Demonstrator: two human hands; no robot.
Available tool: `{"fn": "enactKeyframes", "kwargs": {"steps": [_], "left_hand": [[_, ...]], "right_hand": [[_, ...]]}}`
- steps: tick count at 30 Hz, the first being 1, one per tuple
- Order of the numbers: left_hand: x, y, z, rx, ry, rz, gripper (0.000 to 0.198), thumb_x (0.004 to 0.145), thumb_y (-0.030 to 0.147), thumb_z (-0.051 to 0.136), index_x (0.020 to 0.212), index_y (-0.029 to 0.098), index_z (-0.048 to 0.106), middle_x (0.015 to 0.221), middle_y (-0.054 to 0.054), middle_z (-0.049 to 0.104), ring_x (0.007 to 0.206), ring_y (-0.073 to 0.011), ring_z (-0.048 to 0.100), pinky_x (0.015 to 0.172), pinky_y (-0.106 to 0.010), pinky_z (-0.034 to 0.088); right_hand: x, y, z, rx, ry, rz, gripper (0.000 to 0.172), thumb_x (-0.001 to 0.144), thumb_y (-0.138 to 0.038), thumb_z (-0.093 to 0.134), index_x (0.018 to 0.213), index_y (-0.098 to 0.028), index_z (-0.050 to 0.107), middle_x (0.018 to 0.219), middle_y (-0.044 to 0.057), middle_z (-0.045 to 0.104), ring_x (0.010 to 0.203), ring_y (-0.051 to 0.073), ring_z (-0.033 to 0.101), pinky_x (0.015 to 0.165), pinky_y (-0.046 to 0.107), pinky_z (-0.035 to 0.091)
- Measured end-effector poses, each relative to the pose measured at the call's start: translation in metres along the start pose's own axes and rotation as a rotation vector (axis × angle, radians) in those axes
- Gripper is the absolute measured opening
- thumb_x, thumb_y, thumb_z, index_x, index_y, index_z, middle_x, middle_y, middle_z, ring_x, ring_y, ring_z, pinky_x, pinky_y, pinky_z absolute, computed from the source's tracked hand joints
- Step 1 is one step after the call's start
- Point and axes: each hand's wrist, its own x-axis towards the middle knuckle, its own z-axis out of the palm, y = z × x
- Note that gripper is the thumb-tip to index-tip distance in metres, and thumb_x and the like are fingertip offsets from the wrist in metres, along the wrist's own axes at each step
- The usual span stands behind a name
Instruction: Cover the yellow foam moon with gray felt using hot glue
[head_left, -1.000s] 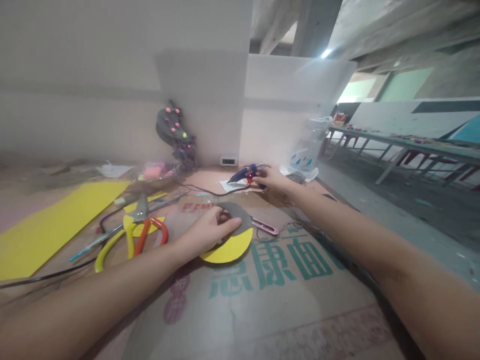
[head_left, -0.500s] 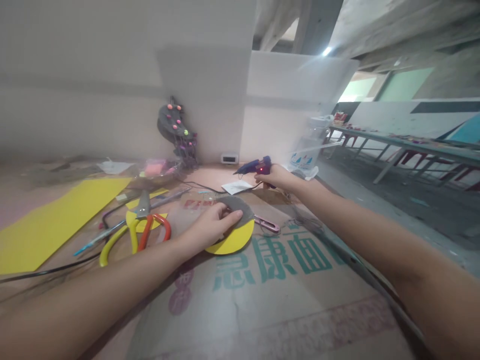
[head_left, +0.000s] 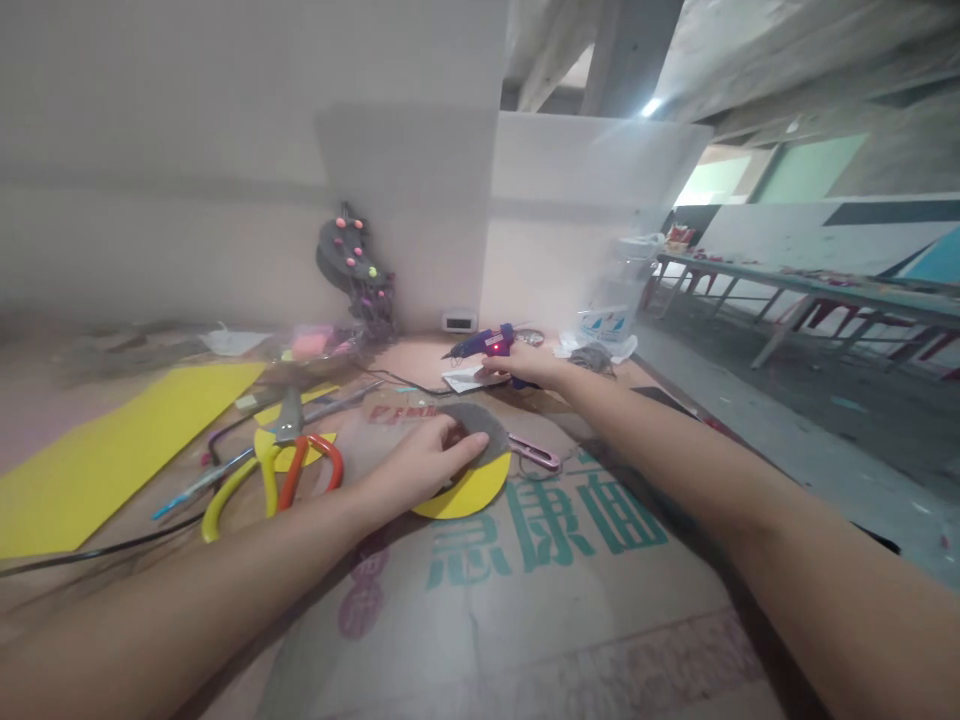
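Observation:
My left hand point(head_left: 435, 455) presses with curled fingers on a grey, felt-like piece point(head_left: 495, 437) that overlaps a round yellow sheet point(head_left: 469, 490). Both lie on the printed cardboard. Farther back, my right hand point(head_left: 529, 365) is closed around the handle of a blue hot glue gun point(head_left: 484, 343), whose red light is lit. Its nozzle points left, over or close to a small white paper point(head_left: 463, 379); whether they touch I cannot tell. Just right of the grey piece lies a pink utility knife point(head_left: 534, 453).
Scissors with yellow and orange handles point(head_left: 294, 440) lie left of my left hand, near a blue pen point(head_left: 199, 485) and a large yellow sheet point(head_left: 135, 450). A dark pinned shape point(head_left: 349, 260) leans against the wall. The glue gun's cable crosses the table behind the cardboard point(head_left: 450, 640).
My right hand has moved left and slightly down with the glue gun, closer to the white paper. My left hand stays on the grey piece. The view has shifted slightly.

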Motion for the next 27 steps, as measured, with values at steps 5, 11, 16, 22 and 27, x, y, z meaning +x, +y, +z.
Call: {"fn": "enactKeyframes", "kwargs": {"steps": [5,11,16,22,27], "left_hand": [[0.001,-0.003,0.001,0.027,0.029,0.019,0.041,0.074,0.055,0.059,0.08,0.014,0.062,0.068,-0.002,0.061,0.058,-0.0144,0.053,0.048,-0.023,0.038],[0.0,0.001,0.001,0.071,0.093,0.016,0.042,0.078,0.057,0.054,0.076,0.016,0.058,0.065,0.0,0.059,0.056,-0.0141,0.051,0.049,-0.025,0.037],[-0.003,0.009,-0.002,0.025,0.219,0.035,0.038,0.081,0.052,0.053,0.084,0.015,0.063,0.071,-0.004,0.065,0.061,-0.0176,0.057,0.051,-0.026,0.039],[-0.003,0.009,-0.002,-0.007,0.269,0.065,0.034,0.081,0.048,0.055,0.084,0.016,0.064,0.079,-0.005,0.068,0.07,-0.0187,0.06,0.057,-0.026,0.042],[-0.004,0.011,-0.003,0.056,0.31,0.026,0.037,0.08,0.052,0.054,0.076,0.016,0.06,0.067,-0.001,0.062,0.061,-0.0158,0.054,0.054,-0.026,0.038]], "right_hand": [[0.019,0.002,0.011,-0.008,0.13,0.059,0.024,0.076,-0.027,0.065,0.092,-0.009,0.066,0.084,0.007,0.07,0.073,0.016,0.06,0.062,0.02,0.044],[0.011,-0.002,0.001,0.067,0.214,0.008,0.024,0.081,-0.032,0.06,0.09,-0.011,0.066,0.086,0.009,0.071,0.078,0.017,0.063,0.069,0.023,0.048],[-0.041,-0.012,-0.019,0.181,0.222,-0.116,0.031,0.086,-0.037,0.053,0.1,-0.012,0.063,0.1,0.012,0.07,0.083,0.016,0.066,0.076,0.026,0.051],[-0.122,-0.004,-0.018,0.319,0.249,-0.138,0.027,0.076,-0.042,0.065,0.086,-0.016,0.064,0.092,0.008,0.07,0.082,0.018,0.065,0.081,0.031,0.05],[-0.149,0.006,-0.005,0.246,0.244,-0.061,0.026,0.079,-0.044,0.059,0.078,-0.019,0.064,0.079,0.004,0.069,0.075,0.017,0.065,0.073,0.028,0.05]]}}
